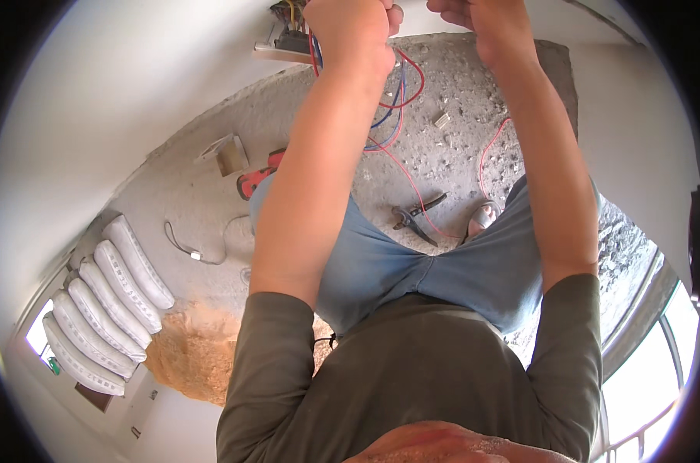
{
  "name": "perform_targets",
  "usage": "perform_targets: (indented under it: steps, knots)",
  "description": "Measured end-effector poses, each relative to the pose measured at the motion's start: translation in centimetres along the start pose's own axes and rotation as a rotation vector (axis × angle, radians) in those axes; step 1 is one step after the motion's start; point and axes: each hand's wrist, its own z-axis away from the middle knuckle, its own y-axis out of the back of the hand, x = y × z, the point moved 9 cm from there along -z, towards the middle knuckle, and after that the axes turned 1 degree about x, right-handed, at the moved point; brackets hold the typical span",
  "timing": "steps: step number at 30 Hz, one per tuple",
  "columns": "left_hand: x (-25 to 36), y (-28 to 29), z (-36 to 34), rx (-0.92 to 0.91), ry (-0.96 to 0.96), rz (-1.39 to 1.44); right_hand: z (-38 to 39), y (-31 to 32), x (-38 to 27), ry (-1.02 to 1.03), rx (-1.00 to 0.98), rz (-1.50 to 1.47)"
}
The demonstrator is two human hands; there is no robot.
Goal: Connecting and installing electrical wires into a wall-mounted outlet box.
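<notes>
Both hands are raised at the top edge, partly cut off. My left hand (pixel 357 27) is closed, its fingers curled; what they hold is out of sight. Beside it, an opening in the wall with a dark box (pixel 294 40) shows bundled wires. Red and blue wires (pixel 402 96) hang below and behind my left wrist and loop down to the floor. Apart from it, my right hand (pixel 500 23) has curled fingers pointing toward the left one; anything in them is hidden. A thin red wire (pixel 411 181) runs along the floor between my legs.
Dark-handled pliers (pixel 421 214) lie on the rubble-strewn floor near my sandalled foot (pixel 481 218). Left of my leg are a red tool (pixel 251 182), an open small box (pixel 230 157) and a cable (pixel 195 255). Several white sacks (pixel 122 270) stand by an orange sand pile (pixel 191 351).
</notes>
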Motion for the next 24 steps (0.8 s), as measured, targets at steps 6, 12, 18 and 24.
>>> perform_targets:
  steps: [6,12,18,24]
  knots:
    - [0.8,-0.7,1.2,-0.002,0.041,-0.027,0.0,0.5,0.3,0.045,0.021,-0.006]
    - [1.0,-0.5,1.3,0.034,0.018,-0.041,-0.1,0.4,-0.1,0.033,0.032,-0.013]
    - [1.2,-1.5,1.9,0.025,-0.020,-0.103,-0.6,1.0,-0.4,0.003,0.044,0.010]
    - [0.9,-1.4,1.0,0.020,-0.017,-0.121,0.1,1.4,-1.3,0.037,0.065,0.138]
